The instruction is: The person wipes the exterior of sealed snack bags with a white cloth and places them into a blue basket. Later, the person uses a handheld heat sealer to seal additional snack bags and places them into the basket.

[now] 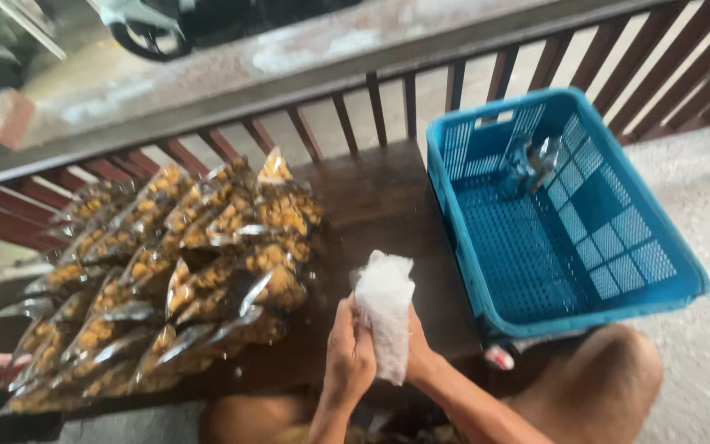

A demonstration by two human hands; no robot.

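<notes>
Both of my hands grip a crumpled white plastic bag [385, 308] above the dark wooden bench [380, 197]. My left hand [349, 353] holds its left side, fingers curled around it. The bag's right edge is pinched by my right hand [417, 349], which is partly hidden behind it. To the left of my hands lies a big pile of clear packets of golden snacks [174, 263], stacked in overlapping rows. A blue plastic basket [618, 304] stands to the right, with a small clear packet [532, 160] inside against its far wall.
A red-brown wooden railing [371, 107] runs along the back of the bench. My bare knees [610, 378] show at the bottom. Grey concrete floor [700, 189] lies to the right. A parked vehicle's wheel [145, 37] is beyond the railing.
</notes>
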